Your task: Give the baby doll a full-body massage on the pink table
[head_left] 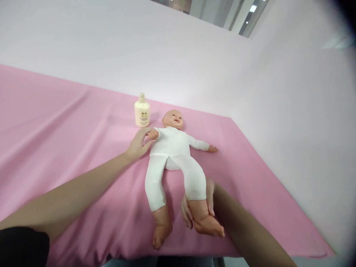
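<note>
- Head view: doll (174,155) lies face-up mid pink cloth (69,129).
- Left hand (138,144) pinches doll's wrist, 9 o'clock of torso.
- Right hand (198,205) cups the lower leg at 5 o'clock.
- Bottle (142,110) at 11 o'clock.
- Support limbs, avoid tugging.

Cream bottle (142,111) on pink cloth (55,129)

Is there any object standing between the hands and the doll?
Nothing visible does. The left hand already touches the doll at its hand, and the right hand is wrapped around its lower leg. The bottle stands apart, beyond the doll's head.
</note>
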Motion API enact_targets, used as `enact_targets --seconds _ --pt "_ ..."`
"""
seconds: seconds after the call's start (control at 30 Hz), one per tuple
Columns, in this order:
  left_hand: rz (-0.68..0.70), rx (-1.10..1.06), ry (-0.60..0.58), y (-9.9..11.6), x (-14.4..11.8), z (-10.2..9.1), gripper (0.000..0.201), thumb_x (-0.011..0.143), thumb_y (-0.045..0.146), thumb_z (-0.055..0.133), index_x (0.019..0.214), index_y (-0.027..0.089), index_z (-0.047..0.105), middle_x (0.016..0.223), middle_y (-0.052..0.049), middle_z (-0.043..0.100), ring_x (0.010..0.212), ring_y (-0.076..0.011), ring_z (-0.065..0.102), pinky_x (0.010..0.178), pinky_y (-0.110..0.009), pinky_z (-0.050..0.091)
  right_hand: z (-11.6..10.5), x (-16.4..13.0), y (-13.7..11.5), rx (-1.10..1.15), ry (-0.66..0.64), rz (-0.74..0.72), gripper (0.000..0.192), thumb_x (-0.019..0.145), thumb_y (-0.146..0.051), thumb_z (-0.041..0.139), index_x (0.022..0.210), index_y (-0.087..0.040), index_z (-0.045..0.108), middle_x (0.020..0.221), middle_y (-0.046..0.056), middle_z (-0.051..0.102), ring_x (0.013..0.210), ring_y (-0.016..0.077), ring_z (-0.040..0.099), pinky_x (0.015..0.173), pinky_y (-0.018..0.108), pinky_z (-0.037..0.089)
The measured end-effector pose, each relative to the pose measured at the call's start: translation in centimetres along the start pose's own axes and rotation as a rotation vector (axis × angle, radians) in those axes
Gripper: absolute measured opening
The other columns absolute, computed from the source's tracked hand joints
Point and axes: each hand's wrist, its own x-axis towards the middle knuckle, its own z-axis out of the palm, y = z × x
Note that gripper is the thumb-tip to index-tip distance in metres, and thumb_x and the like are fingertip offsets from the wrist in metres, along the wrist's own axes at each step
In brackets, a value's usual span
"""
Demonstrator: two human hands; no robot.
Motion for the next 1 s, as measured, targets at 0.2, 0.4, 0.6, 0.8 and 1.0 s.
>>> enact_targets --seconds 0.2,0.4,0.6,0.8,1.0 --pt "0.267 0.120 -0.139 0.0 0.1 0.1 0.031 0.088 0.024 0.047 0.119 0.020 0.050 0.116 -0.010 0.060 0.110 -0.0229 0.053 0.095 -0.043 0.042 -3.3 0.7 1.5 0.154 -0.062 -0.496 0.050 0.062 -0.064 0.065 0.076 -0.018 0.055 0.075 0.003 0.058 0.072 0.0170 0.061 0.069 0.031 0.050" --pt "0.416 0.161 -0.182 0.1 0.2 0.2 0.029 0.089 0.019 0.047 0.118 0.021 0.053 0.114 -0.011 0.061 0.109 -0.0213 0.053 0.093 -0.041 0.043 -2.0 -0.4 -0.3 0.568 0.559 -0.461 0.043 0.075 -0.062 0.051 0.072 -0.020 0.042 0.079 0.001 0.051 0.078 0.0164 0.055 0.074 0.032 0.047" --pt "0.438 0.163 -0.221 0.2 0.3 0.4 0.028 0.088 0.020 0.048 0.114 0.027 0.058 0.112 -0.007 0.064 0.107 -0.0204 0.054 0.093 -0.040 0.044 -2.0 -0.4 -1.2 0.716 0.812 -0.343 0.037 0.075 -0.054 0.051 0.074 -0.018 0.044 0.078 0.001 0.050 0.073 0.0142 0.055 0.063 0.026 0.047" --pt "0.328 0.142 -0.266 0.2 0.3 0.4 0.026 0.088 0.024 0.047 0.109 0.027 0.061 0.112 -0.007 0.065 0.108 -0.0217 0.055 0.094 -0.043 0.044 -2.3 -0.3 -1.1 0.690 0.861 -0.306 0.038 0.078 -0.054 0.045 0.075 -0.016 0.047 0.079 0.002 0.052 0.071 0.0138 0.056 0.062 0.026 0.048" --pt "0.148 0.015 -0.083 0.3 0.3 0.3 0.030 0.087 0.025 0.050 0.117 0.022 0.054 0.115 -0.009 0.061 0.109 -0.0224 0.054 0.096 -0.043 0.041 -2.1 -0.4 -0.4 0.551 0.699 -0.343 0.043 0.072 -0.058 0.054 0.076 -0.015 0.052 0.081 0.003 0.054 0.076 0.0146 0.057 0.073 0.028 0.047"
